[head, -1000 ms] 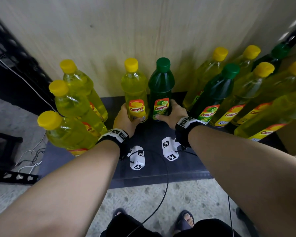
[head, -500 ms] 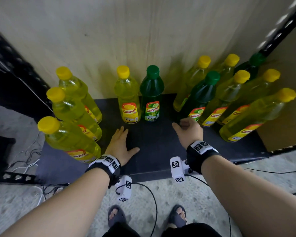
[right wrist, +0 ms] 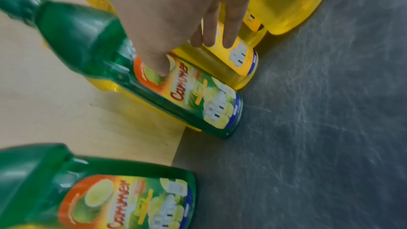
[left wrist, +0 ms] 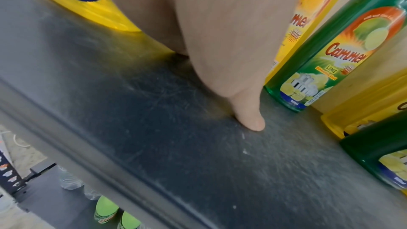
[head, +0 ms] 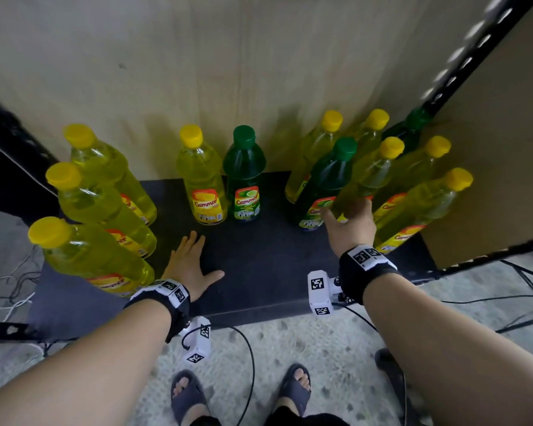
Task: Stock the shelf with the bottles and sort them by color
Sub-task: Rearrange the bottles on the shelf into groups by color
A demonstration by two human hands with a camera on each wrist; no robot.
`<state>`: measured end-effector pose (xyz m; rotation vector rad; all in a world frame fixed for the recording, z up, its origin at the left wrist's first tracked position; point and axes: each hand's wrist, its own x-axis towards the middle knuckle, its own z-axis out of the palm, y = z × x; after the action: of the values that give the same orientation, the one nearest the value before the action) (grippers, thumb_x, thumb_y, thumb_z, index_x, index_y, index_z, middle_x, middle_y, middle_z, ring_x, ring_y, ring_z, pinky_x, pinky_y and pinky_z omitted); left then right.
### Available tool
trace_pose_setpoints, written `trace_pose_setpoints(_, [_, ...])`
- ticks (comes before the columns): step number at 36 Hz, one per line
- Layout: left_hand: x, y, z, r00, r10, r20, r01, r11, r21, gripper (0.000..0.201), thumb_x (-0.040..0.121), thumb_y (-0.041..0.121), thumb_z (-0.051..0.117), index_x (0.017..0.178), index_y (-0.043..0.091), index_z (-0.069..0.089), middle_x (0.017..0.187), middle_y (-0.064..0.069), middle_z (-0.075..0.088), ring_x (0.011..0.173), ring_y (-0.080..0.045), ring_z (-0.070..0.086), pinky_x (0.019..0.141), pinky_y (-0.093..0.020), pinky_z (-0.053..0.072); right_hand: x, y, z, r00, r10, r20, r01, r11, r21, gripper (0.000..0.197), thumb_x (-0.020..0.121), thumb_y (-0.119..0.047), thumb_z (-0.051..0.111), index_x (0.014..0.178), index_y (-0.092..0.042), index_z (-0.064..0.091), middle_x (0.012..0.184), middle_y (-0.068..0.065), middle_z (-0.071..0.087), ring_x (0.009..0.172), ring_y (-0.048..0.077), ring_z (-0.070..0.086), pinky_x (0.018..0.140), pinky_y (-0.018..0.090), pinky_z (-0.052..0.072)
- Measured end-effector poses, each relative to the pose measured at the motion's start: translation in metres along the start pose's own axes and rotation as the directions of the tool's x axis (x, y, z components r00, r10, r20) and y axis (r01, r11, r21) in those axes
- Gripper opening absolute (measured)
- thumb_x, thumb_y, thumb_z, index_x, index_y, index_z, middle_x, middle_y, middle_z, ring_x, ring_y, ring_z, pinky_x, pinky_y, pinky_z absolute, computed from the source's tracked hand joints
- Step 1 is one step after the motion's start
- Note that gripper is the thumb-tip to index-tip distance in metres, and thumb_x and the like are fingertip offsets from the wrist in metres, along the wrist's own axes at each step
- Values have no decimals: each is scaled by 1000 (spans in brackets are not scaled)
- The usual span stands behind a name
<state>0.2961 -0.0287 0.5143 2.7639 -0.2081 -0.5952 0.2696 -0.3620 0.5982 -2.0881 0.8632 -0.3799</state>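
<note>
On the dark shelf (head: 259,256), a yellow bottle (head: 202,179) and a green bottle (head: 243,173) stand side by side at the back middle, with no hand on them. My left hand (head: 203,256) lies flat on the shelf in front of them, fingers spread, its thumb (left wrist: 251,121) pressed to the surface. My right hand (head: 346,219) reaches into the right cluster. Its straight fingers (right wrist: 220,37) touch the label of a yellow bottle (head: 366,176), and its thumb lies against the label of the neighbouring green bottle (head: 330,179). Several more yellow bottles and another green one stand behind.
Three yellow bottles (head: 96,207) stand in a row at the shelf's left end. A wooden panel (head: 228,72) closes the back and a black perforated post (head: 462,66) rises at the right. Cables (head: 246,364) and my sandalled feet are on the floor below.
Both hands let go of the middle yellow and green bottles and drew back. The left hand settled flat on the shelf; the right moved rightward to the cluster.
</note>
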Motion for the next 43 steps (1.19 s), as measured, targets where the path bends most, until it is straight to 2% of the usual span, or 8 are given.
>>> trace_pose_setpoints(9, [1, -1, 0, 1000, 2, 7, -2, 1000, -14, 104, 86, 61, 67, 162, 17, 11, 170, -5, -1, 157, -25, -1, 125, -51, 11, 26, -30, -43, 983, -8, -182, 9, 1000, 4, 48, 85, -31, 77, 112, 0, 52, 120, 17, 54, 104, 34, 54, 78, 27, 32])
trace_pose_setpoints(14, [1, -1, -2, 1000, 14, 8, -14, 1000, 0, 105, 87, 61, 66, 162, 15, 11, 170, -8, -1, 157, -27, 0, 125, -51, 14, 28, -38, -47, 974, -37, -223, 48, 998, 44, 73, 81, -45, 78, 136, -14, 42, 133, 8, 58, 119, 31, 59, 95, 39, 49])
trace_pose_setpoints(18, [0, -2, -2, 1000, 18, 8, -18, 1000, -4, 104, 87, 60, 67, 162, 15, 11, 170, -8, -1, 157, -27, 0, 125, -52, 13, 29, -45, -49, 978, -40, -203, 41, 999, 1, 88, 81, -51, 77, 154, -26, 34, 150, 5, 47, 135, 27, 49, 108, 37, 41])
trace_pose_setpoints(22, [-1, -1, -2, 1000, 18, 9, -18, 1000, -4, 104, 87, 60, 66, 162, 16, 10, 170, -7, -2, 157, -26, -1, 125, -51, 12, 28, -53, -53, 991, 4, -136, -9, 999, -38, 83, 83, -50, 75, 154, -32, 36, 158, 11, 28, 139, 33, 42, 110, 39, 40])
trace_pose_setpoints(28, [-2, -1, -3, 1000, 20, 12, -20, 1000, 3, 104, 88, 61, 65, 162, 16, 9, 170, -6, -3, 157, -26, -2, 126, -50, 11, 15, -47, -59, 985, -55, -165, 52, 998, -27, 68, 77, -44, 79, 127, -14, 45, 133, 9, 51, 115, 34, 56, 80, 34, 40])
trace_pose_setpoints(31, [-3, -1, -4, 1000, 20, 18, -20, 1000, 11, 104, 88, 62, 65, 162, 17, 8, 170, -6, -4, 157, -25, -2, 126, -50, 11, 4, -40, -64, 988, -67, -142, 65, 998, -21, 68, 72, -45, 82, 121, -17, 43, 114, 5, 61, 104, 33, 60, 77, 36, 44])
trace_pose_setpoints(36, [-3, 0, -5, 1000, 18, 16, -19, 1000, 20, 104, 87, 63, 65, 162, 17, 9, 170, -5, -3, 157, -25, -1, 126, -49, 12, -7, -42, -75, 985, -164, -48, 155, 976, -153, 74, 66, -51, 87, 128, -22, 58, 125, 7, 59, 112, 28, 57, 83, 27, 38])
trace_pose_setpoints(43, [-2, 0, -5, 1000, 18, 15, -19, 1000, 6, 104, 87, 61, 67, 162, 17, 10, 170, -4, -2, 157, -25, 0, 126, -49, 11, -19, -44, -78, 983, -180, -22, 173, 966, -192, 72, 63, -62, 86, 113, -14, 67, 113, 4, 57, 97, 20, 54, 76, 27, 38])
